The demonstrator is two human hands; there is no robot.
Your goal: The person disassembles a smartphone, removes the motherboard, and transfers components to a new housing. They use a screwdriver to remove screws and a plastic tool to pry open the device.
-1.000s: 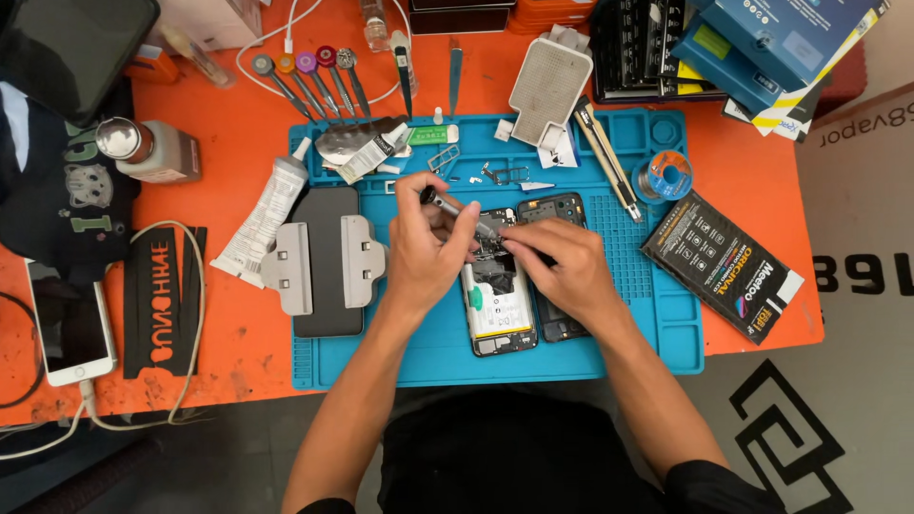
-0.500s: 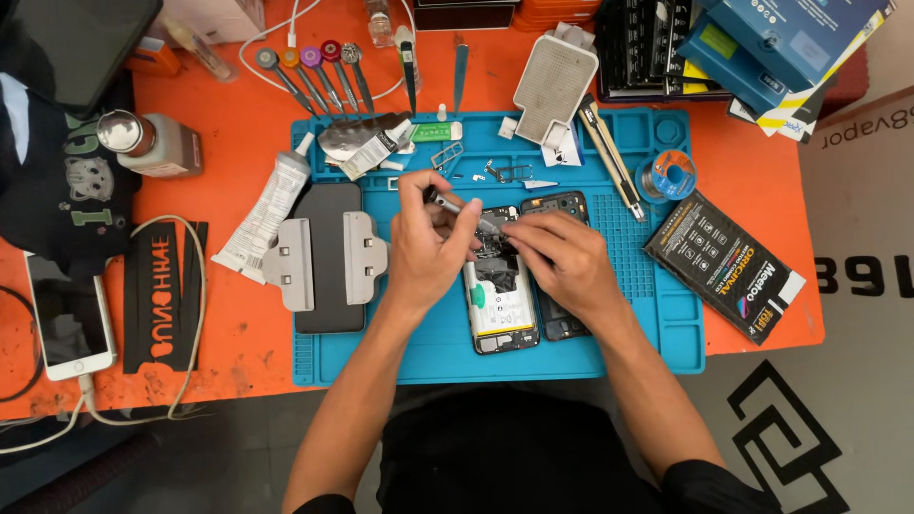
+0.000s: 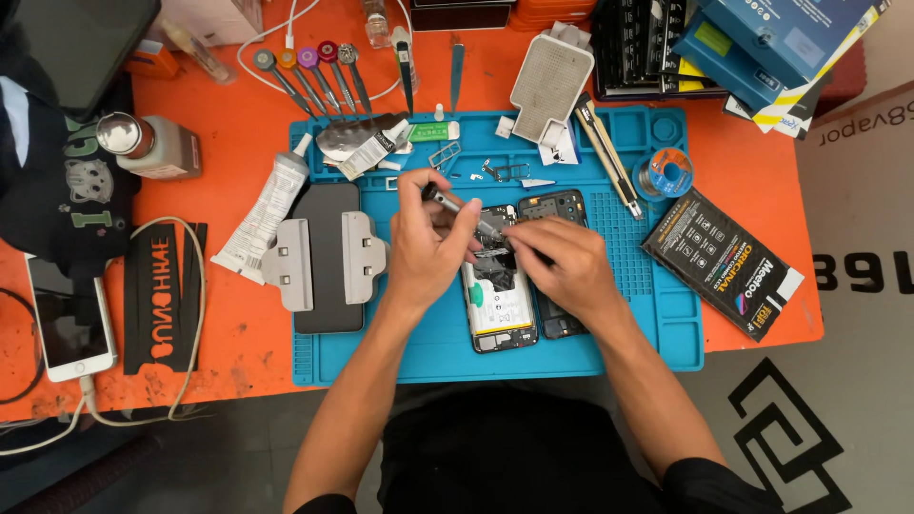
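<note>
Screws are the first worry here: you hold a slim screwdriver (image 3: 455, 204) pinched in your left hand (image 3: 426, 249), its tip angled down toward the upper end of the opened smartphone (image 3: 502, 306), which lies flat on the blue repair mat (image 3: 433, 347) near its middle. If the tip slips out of a screw head, it may well skid onto the exposed board and scratch something. Your right hand (image 3: 562, 266) lies over the phone's upper right, fingers pressed together on what looks like a thin metal tool; its tip is hidden, so I cannot tell what it grips.

A dark phone back (image 3: 560, 214) lies just right of the smartphone, touching it, and a loosened screw could roll into the gap between them. Just above the smartphone, small loose metal parts (image 3: 503, 173) sit on the mat, near enough for your knuckles to scatter them. The white battery (image 3: 502, 309) in the phone's lower half lies open; a slipped point could puncture it.

Left of the smartphone, a black phone in a metal clamp (image 3: 326, 257) sits close to your left forearm, and a nudge may shift it. The solder spool (image 3: 664, 174), up and to the right of the smartphone, is well apart.
</note>
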